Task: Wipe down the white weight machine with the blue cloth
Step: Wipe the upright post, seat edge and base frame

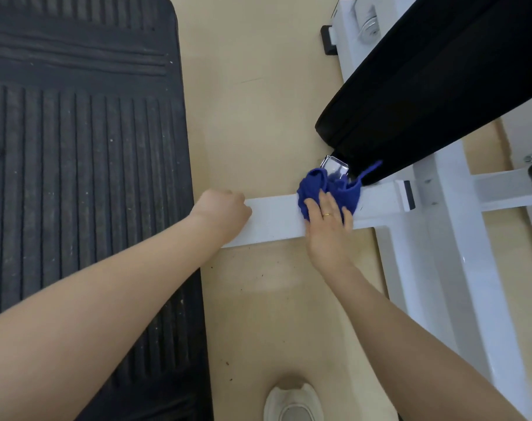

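Blue cloth [330,192] sits bunched on the white bar [273,221], under the flat right hand [327,226]. The bar runs sideways toward the left hand [223,212], which curls round its end.

No readable text or labels

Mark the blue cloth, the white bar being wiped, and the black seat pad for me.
blue cloth [317,189]: head view, bunched fold above the fingers.
white bar [273,220]: head view, bare top face between the hands.
black seat pad [441,86]: head view, middle of its upholstery.
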`<state>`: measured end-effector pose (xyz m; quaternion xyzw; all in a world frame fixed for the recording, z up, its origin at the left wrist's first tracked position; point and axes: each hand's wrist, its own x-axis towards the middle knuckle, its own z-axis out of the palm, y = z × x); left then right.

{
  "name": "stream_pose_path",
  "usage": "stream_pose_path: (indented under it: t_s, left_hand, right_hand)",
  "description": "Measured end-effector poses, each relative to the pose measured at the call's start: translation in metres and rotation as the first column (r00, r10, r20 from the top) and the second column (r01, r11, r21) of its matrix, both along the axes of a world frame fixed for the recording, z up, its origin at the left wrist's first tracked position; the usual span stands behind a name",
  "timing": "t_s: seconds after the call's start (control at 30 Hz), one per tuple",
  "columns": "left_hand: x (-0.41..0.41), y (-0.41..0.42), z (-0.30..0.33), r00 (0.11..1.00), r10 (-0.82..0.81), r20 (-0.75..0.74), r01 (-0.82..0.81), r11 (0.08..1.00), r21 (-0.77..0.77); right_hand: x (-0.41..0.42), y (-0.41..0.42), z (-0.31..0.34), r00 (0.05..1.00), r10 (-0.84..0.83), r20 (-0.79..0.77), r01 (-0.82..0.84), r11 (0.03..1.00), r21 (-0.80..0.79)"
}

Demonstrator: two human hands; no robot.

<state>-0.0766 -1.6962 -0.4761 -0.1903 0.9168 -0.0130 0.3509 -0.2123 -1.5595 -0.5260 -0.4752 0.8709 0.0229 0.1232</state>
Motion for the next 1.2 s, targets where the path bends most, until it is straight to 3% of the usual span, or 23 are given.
stream_pose_path:
  t_s: [0.07,0.13,0.2,0.27,0.4,0.5,0.57,0.67,0.73,0.87,0.93,1.03,1.13,1.2]
  left_hand:
    - [-0.001,-0.001,-0.001,1.000,0.012,0.023,-0.013,1.000,0.015]
    - [-0.002,-0.002,-0.001,0.998,0.030,0.050,-0.031,0.999,0.019]
    - [-0.001,0.003,-0.002,0.997,0.046,0.063,-0.048,0.999,0.016]
    - [0.001,0.008,-0.004,0.995,0.075,0.061,-0.076,0.997,0.011]
    - [-0.003,0.015,-0.006,0.991,0.119,0.067,-0.117,0.993,-0.022]
    - [-0.008,0.022,-0.004,0.988,0.145,0.051,-0.144,0.989,-0.032]
    - [-0.011,0.025,-0.002,0.995,0.102,0.001,-0.102,0.995,0.000]
    - [-0.017,0.029,-0.006,0.993,0.014,-0.115,0.001,0.992,0.129]
    - [-0.023,0.035,-0.012,0.988,0.047,-0.146,-0.018,0.981,0.193]
    - [-0.027,0.038,-0.019,0.984,0.054,-0.168,-0.025,0.986,0.167]
    - [-0.026,0.038,-0.020,0.988,0.052,-0.147,-0.027,0.985,0.168]
    - [-0.027,0.038,-0.022,0.986,0.053,-0.156,-0.025,0.984,0.175]
    - [-0.024,0.038,-0.022,0.983,0.068,-0.173,-0.034,0.981,0.191]
    - [-0.023,0.039,-0.023,0.982,0.079,-0.172,-0.046,0.981,0.190]
  right_hand:
    - [0.021,-0.008,-0.001,0.999,-0.039,-0.001,0.039,0.999,-0.012]
    - [0.042,-0.006,-0.002,0.993,0.116,-0.014,-0.116,0.991,-0.063]
    - [0.046,0.004,-0.005,0.948,0.306,-0.090,-0.306,0.952,0.020]
    - [0.024,0.011,-0.004,0.910,0.374,-0.178,-0.378,0.926,0.011]
    - [-0.015,0.020,0.002,0.941,0.132,-0.312,-0.138,0.990,0.003]
    - [-0.004,0.021,0.000,0.936,0.110,-0.335,-0.075,0.990,0.116]
    - [-0.009,0.022,0.005,0.900,0.240,-0.365,-0.183,0.966,0.183]
    - [-0.039,0.026,0.013,0.760,0.462,-0.457,-0.403,0.887,0.226]
    - [-0.054,0.030,0.023,0.716,0.412,-0.564,-0.381,0.907,0.179]
    - [-0.057,0.043,0.028,0.753,0.090,-0.652,-0.185,0.980,-0.078]
    - [-0.040,0.051,0.009,0.778,0.102,-0.620,-0.202,0.975,-0.092]
    - [-0.023,0.050,-0.014,0.799,0.250,-0.546,-0.283,0.959,0.025]
    - [-0.047,0.052,-0.007,0.774,0.282,-0.567,-0.374,0.926,-0.050]
    - [-0.060,0.064,0.000,0.779,0.217,-0.589,-0.359,0.924,-0.135]
